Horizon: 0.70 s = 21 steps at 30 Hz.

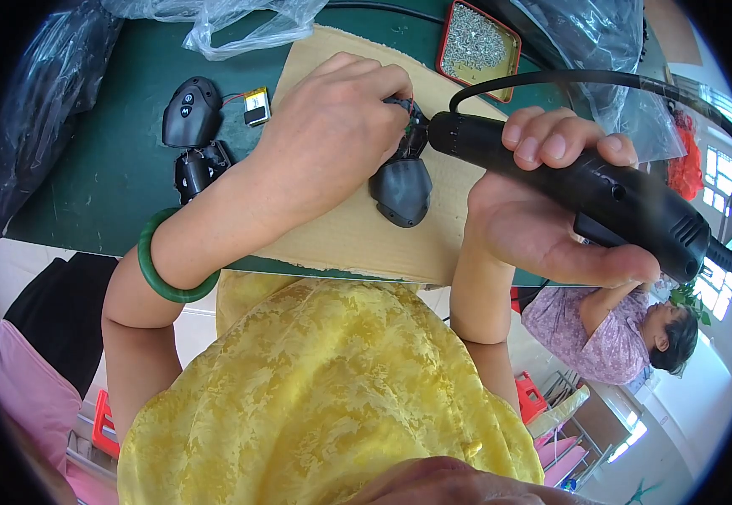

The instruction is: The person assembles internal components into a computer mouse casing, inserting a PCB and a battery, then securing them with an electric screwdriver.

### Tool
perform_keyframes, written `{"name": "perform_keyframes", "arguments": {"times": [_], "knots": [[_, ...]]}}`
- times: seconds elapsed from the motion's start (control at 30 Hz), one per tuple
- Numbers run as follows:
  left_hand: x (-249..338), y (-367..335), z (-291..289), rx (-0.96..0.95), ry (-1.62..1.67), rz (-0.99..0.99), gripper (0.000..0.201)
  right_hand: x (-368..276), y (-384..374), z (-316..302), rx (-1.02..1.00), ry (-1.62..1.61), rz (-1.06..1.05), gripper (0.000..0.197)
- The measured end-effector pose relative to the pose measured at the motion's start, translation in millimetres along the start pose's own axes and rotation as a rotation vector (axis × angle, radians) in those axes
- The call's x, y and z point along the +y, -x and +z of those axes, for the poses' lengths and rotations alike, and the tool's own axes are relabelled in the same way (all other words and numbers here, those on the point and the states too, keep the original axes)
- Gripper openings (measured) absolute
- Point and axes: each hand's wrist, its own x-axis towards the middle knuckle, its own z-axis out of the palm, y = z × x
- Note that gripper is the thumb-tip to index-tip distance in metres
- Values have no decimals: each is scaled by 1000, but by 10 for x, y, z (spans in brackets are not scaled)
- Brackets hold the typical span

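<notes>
Wrapped around a black corded electric screwdriver [543, 164], my right hand [551, 202] keeps the tool tilted, its tip pointing left. The tip meets a small black plastic device [403, 189] made of hinged-looking shell parts, lying on a sheet of cardboard [442, 240]. My left hand [341, 126] has its fingers curled over the upper part of that device and steadies it; the fingertips are partly hidden. Left of my forearm rests a similar black device [191, 114] with two button marks, joined by thin wires to a small silver and yellow battery [257, 106].
A red-rimmed tray of small screws [477, 46] sits at the back right. Clear plastic bags [248, 25] lie along the far edge of the green table [80, 198]. The tool's black cord [593, 77] arches over the right side. Another person [610, 332] sits at right.
</notes>
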Motion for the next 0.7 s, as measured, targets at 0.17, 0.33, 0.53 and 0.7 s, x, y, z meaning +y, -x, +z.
{"name": "perform_keyframes", "arguments": {"times": [0.17,0.33,0.53,0.7], "knots": [[4,-16,4,0,4,9,10,-23,-9,-9,-10,6,4,94],[2,-14,5,-3,2,2,11,-5,-15,-1,-13,10,9,95],[9,-7,8,3,-1,5,11,-2,-48,-26,-87,-19,15,95],[14,-10,7,-7,-13,0,12,1,-22,-47,-86,-50,48,95]]}}
